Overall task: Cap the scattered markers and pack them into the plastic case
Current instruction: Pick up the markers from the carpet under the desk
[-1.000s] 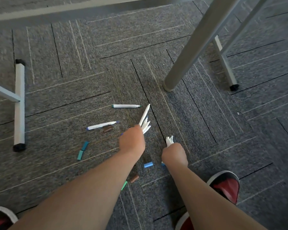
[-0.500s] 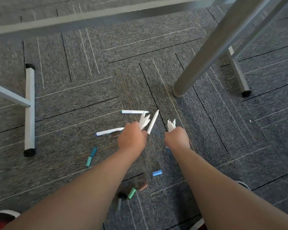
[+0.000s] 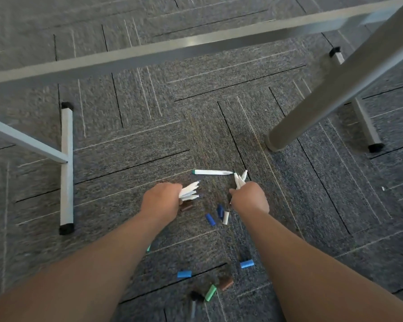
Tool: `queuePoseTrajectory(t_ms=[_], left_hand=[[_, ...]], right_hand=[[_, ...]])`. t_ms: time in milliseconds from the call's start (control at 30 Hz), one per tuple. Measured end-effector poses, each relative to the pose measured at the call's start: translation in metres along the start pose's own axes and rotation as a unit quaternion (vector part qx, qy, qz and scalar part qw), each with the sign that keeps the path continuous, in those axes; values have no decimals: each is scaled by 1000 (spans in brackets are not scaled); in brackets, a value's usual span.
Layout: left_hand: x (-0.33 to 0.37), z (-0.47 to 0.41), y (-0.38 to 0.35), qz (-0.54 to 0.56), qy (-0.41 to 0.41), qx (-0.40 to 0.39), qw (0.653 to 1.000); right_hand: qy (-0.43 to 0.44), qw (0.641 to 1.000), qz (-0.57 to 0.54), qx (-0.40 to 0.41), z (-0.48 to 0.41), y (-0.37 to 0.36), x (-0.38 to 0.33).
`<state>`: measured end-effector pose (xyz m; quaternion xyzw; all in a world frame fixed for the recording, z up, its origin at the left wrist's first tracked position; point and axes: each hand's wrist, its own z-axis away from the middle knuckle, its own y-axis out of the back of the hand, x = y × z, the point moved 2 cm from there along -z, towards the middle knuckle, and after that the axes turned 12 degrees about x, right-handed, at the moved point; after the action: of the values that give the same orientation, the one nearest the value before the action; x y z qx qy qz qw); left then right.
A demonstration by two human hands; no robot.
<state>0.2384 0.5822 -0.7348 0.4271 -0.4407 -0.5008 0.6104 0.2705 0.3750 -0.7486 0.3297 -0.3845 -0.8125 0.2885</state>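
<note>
Left hand (image 3: 162,201): fisted, back up, gripping a fanned bundle of white plastic markers (image 3: 189,192).
Right hand (image 3: 250,198): fisted round a smaller bunch of white plastic markers (image 3: 240,180).
Arms: bare, both stretched forward and down.

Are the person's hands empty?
No, the left hand grips a bunch of white markers and the right hand grips a second bunch of markers.
</note>
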Motion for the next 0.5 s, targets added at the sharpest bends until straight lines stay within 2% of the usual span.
queuePoseTrajectory(t_ms=[233,367,500], left_hand=[[12,-5,-7,-10,-33,-20,999],[19,-14,-2,28,-9,17,999],[35,-26,13,70,-4,50,996]], right_hand=[[-21,999,28,26,-7,-7,-1],[-11,999,18,26,-7,-9,-6],[4,999,-40,22,-7,-11,-10]])
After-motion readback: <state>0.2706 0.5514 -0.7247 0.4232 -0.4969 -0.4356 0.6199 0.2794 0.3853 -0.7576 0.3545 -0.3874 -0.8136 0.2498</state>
